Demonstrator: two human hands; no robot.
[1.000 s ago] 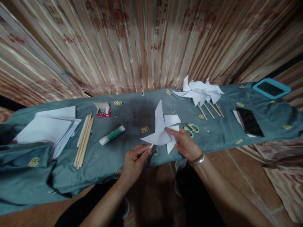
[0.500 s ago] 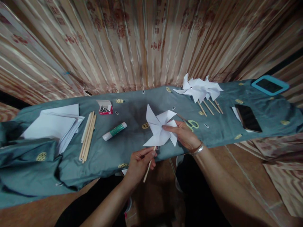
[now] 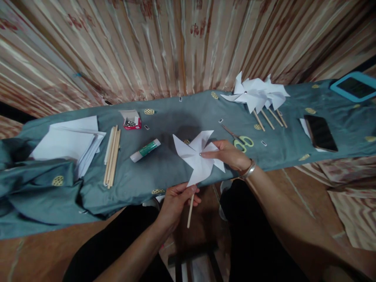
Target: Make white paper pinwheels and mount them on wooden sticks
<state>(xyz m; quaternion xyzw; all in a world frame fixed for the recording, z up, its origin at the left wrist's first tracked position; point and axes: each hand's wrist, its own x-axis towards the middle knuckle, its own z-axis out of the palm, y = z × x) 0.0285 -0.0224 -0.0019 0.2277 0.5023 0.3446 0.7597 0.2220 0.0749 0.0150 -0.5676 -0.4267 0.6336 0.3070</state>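
Observation:
A white paper pinwheel (image 3: 194, 158) on a thin wooden stick (image 3: 190, 211) is held over the table's front edge. My left hand (image 3: 179, 201) is closed round the stick just below the paper blades. With thumb and fingers, my right hand (image 3: 230, 154) grips the pinwheel at its right side, the thumb tip beside the small shiny pin (image 3: 200, 154) at the centre. The fingers behind the paper are partly hidden. Green-handled scissors (image 3: 239, 139) lie just beyond my right hand. A green and white glue stick (image 3: 145, 150) rests to the left of the pinwheel.
Finished pinwheels (image 3: 258, 94) lie at the back right, near a phone (image 3: 320, 132) and a blue-framed tablet (image 3: 355, 87). Toward the left are wooden sticks (image 3: 112, 158), a red box of pins (image 3: 131, 120) and white paper sheets (image 3: 69, 143). A curtain (image 3: 164, 51) hangs behind the cloth-covered table.
The pinwheel's blades have turned, and one blade now points down over the stick near my left hand. The stick stands more upright. The camera view has shifted slightly.

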